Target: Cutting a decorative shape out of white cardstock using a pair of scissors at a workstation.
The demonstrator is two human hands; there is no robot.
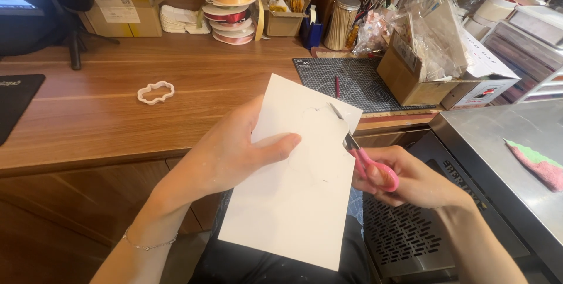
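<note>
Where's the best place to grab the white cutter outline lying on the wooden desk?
Take the white cookie-cutter outline by its thin rim at one of the narrow waists, coming straight down from above. It lies flat and alone on the wooden desk, open in the middle, so one finger can probably go inside the loop and one outside. A side approach would likely just push it along.

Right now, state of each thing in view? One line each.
left hand: gripping the white card sheet, thumb on top
right hand: closed around the pink-handled scissors
white card sheet: held tilted, faint outline on it, scissors cutting in at its right edge
pink-handled scissors: blades into the sheet
white cookie cutter: flat on wooden desk
ribbon spools: stacked
</note>
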